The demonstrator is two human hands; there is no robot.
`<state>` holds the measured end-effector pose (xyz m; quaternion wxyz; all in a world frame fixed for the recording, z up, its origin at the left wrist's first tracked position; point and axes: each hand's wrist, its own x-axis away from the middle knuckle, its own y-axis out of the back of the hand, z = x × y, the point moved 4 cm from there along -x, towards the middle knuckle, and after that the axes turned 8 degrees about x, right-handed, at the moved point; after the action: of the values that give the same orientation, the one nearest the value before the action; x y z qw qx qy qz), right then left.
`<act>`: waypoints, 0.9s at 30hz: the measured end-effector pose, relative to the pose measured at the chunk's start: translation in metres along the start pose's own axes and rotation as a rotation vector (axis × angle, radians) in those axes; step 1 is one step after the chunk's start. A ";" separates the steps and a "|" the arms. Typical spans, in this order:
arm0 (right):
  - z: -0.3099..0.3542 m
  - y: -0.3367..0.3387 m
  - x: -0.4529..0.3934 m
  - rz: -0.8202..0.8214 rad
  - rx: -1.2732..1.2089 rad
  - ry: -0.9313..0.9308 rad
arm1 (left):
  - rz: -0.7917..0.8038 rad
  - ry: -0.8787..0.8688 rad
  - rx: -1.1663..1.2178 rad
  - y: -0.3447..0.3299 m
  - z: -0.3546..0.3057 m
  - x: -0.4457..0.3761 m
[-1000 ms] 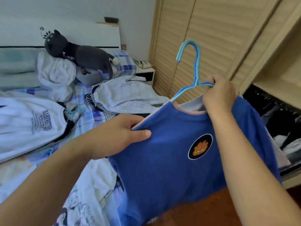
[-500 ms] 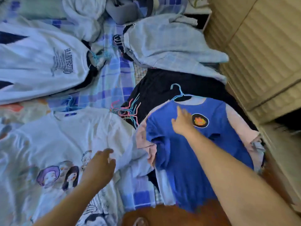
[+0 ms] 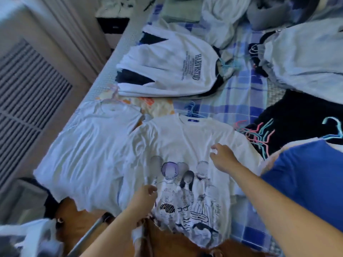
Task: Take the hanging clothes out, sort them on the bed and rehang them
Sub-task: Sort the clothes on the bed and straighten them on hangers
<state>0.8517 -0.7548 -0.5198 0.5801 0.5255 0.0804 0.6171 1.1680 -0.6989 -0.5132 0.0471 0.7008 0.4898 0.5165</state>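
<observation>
A white t-shirt with cartoon figures (image 3: 185, 145) lies flat on the bed on a blue hanger (image 3: 192, 113). My left hand (image 3: 145, 198) hovers over its lower left part, fingers loosely curled, holding nothing. My right hand (image 3: 221, 157) is above the shirt's right chest, fingers relaxed and empty. The blue t-shirt (image 3: 304, 173) lies at the right on a light blue hanger (image 3: 334, 128). A plain white shirt (image 3: 89, 154) lies at the left.
A white lettered shirt pile (image 3: 167, 65) and a grey garment (image 3: 306, 62) lie further up the checked bedsheet (image 3: 239, 101). A black garment (image 3: 297, 115) carries a bunch of coloured hangers (image 3: 258, 132). A radiator (image 3: 24, 86) and a curtain (image 3: 61, 30) stand left of the bed.
The blue shirt went from held up to lying on the bed. My right hand left it and came over the cartoon shirt; the view swung left.
</observation>
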 end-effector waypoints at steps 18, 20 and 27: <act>0.394 -0.194 -0.233 -0.027 0.191 0.048 | -0.245 -0.258 -0.427 0.325 0.233 -0.387; 0.419 -0.183 -0.281 -0.057 0.289 0.074 | -0.177 -0.299 -0.470 0.318 0.254 -0.416; 0.471 -0.221 -0.407 -0.004 0.442 0.082 | -0.174 -0.321 -0.396 0.293 0.276 -0.447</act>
<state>1.2485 -1.2513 -0.6974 0.4483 0.6142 0.2383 0.6042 1.5735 -1.0576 -0.7757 0.3046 0.7061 0.4239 0.4785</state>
